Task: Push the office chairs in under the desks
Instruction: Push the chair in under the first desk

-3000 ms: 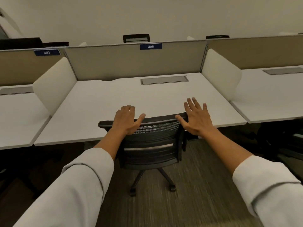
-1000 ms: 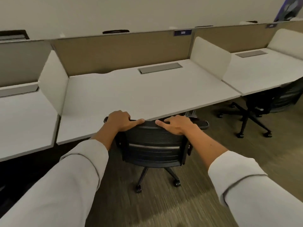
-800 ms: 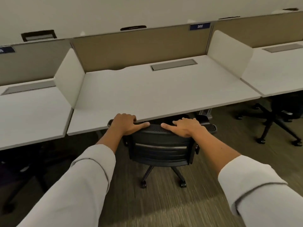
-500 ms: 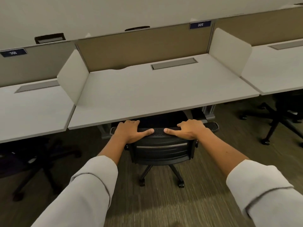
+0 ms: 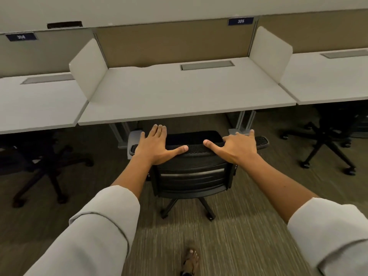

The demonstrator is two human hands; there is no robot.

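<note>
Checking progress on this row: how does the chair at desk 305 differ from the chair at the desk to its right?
The chair at desk 305 has both hands on its backrest top, left hand and right hand, fingers spread open; the right-hand chair is untouched. The first shows its seat and backrest short of the desk edge; the second sits mostly under its desk, base showing. Both are black, on castors.
</note>
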